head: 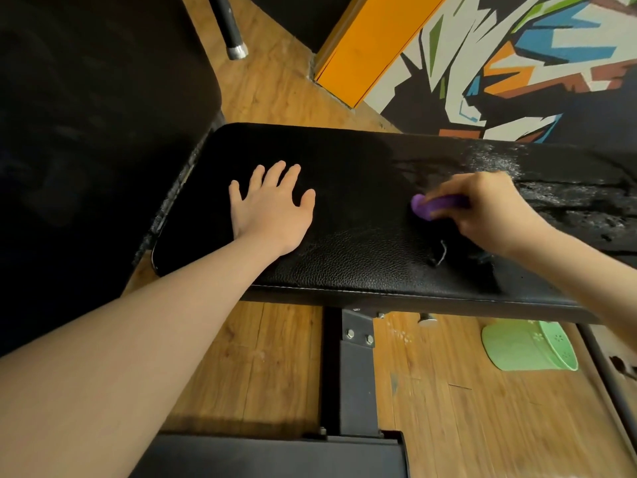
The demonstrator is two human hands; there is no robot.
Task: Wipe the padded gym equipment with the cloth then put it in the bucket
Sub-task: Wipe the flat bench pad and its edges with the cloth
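black padded leather bench (344,243) | left hand (272,205) laid flat near its left end, fingers spread, nothing held | right hand (482,208) curled round purple cloth (434,204), pressed on pad toward right end | green plastic bucket (527,346) seen on wooden floor (465,426) below near edge

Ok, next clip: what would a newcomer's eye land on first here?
Probably the two bare hands on the black padded bench: the left hand lies flat with fingers spread, while the right hand grips a purple cloth against the pad. Next, the wet shine on the pad to the right, the bright painted wall behind the bench, and a green bucket on the wooden floor under the bench's right end.
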